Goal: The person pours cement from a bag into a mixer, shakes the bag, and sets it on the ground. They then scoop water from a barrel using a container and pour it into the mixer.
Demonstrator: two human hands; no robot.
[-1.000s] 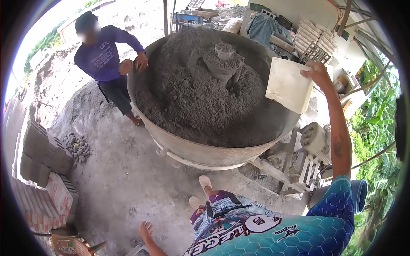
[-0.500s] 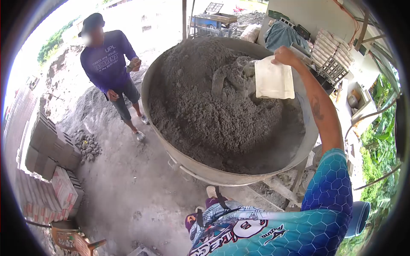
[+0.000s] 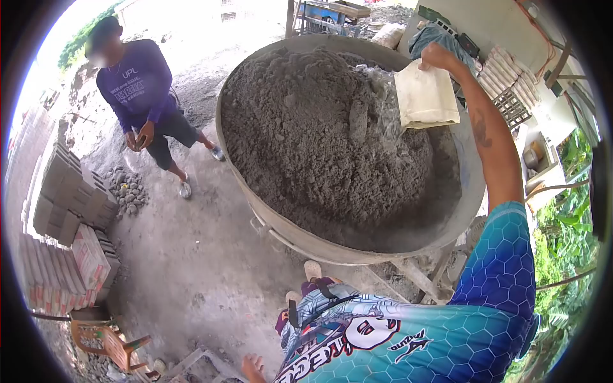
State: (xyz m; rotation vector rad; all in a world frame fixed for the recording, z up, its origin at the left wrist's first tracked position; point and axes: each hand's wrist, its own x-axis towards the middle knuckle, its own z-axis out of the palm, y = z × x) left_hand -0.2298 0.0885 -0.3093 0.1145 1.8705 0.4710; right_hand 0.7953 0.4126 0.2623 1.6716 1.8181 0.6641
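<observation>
My right hand (image 3: 438, 57) grips the upper edge of a cream, box-shaped plastic container (image 3: 429, 97), tilted over the far right part of a large round metal mixing pan (image 3: 306, 253). Clear water (image 3: 385, 96) splashes beside the container onto the grey sand-like mix (image 3: 313, 147) heaped in the pan. Inside the mix a mixer blade (image 3: 358, 121) partly shows, coated grey. Low at the bottom edge, my left hand (image 3: 253, 369) is partly in view with its fingers apart, holding nothing visible.
Across the pan's left side stands a person in a purple shirt (image 3: 137, 80), hands together at the waist. Stacked concrete blocks (image 3: 67, 198), stones (image 3: 128, 191) and a brown plastic chair (image 3: 115, 345) are at the left. Piled sacks (image 3: 504, 73) lie at the far right.
Water now splashes out beside the container. My left hand has come into view at the bottom. The other person has shifted left and brought both hands together lower down.
</observation>
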